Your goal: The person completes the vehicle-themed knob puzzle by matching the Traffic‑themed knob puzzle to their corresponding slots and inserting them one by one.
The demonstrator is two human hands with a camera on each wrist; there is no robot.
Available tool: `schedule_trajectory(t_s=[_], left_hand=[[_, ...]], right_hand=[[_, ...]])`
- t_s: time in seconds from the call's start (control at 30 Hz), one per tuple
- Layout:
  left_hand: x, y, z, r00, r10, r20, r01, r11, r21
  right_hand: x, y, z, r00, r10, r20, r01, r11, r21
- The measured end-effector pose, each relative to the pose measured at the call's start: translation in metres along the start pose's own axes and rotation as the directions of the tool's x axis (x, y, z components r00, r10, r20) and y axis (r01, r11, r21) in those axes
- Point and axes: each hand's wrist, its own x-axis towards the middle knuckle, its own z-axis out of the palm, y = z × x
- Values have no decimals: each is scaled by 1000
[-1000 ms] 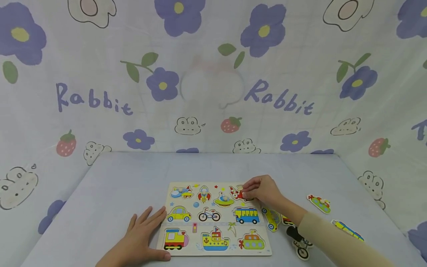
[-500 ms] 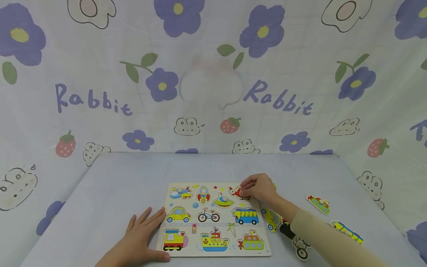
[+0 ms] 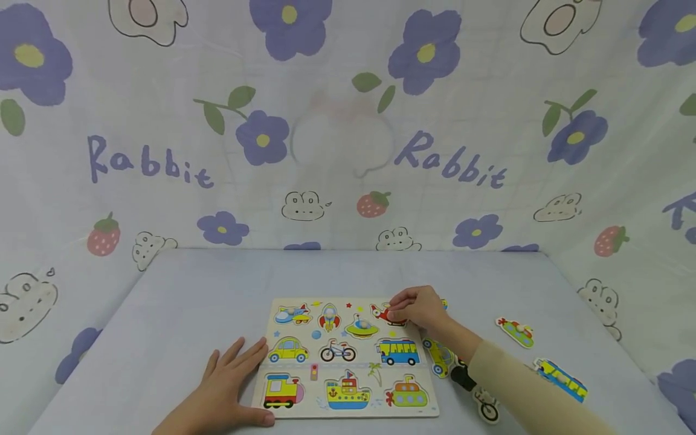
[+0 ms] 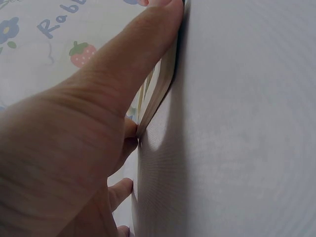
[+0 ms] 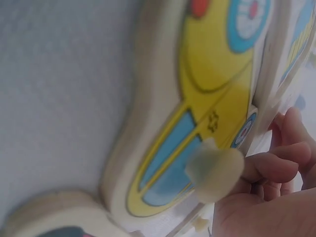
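Note:
A wooden puzzle board point(image 3: 365, 355) with vehicle pictures lies flat on the table. My right hand point(image 3: 426, 309) is over its far right corner, thumb and fingers pinching the red helicopter puzzle piece point(image 3: 379, 312) at its picture, partly hidden by the fingers. Along the board's left edge rests my left hand point(image 3: 225, 386), fingers spread and thumb at the near corner; the left wrist view shows the thumb point(image 4: 133, 54) against the board's side. Knobbed airplane point(image 3: 292, 315), rocket point(image 3: 328, 317) and flying saucer point(image 3: 361, 327) pieces sit in the top row.
Right of the board lie a yellow car piece point(image 3: 437, 357), a bicycle piece point(image 3: 486, 406), a green submarine piece point(image 3: 515, 333) and a blue bus piece point(image 3: 561, 379). The right sleeve point(image 3: 522, 386) passes over this side. A patterned cloth point(image 3: 337, 151) hangs behind the table.
My right hand has stayed at the helicopter, shifting it slightly so that more of it shows lined up with its picture. The left hand keeps its place on the board.

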Motion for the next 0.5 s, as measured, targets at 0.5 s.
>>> schedule_trajectory(t_s=[0.5], left_hand=[[1,0,1,1000,18,-16,-18,1000,1]], right_hand=[[-1,2,2,999,-17,-29,17,1000,-7]])
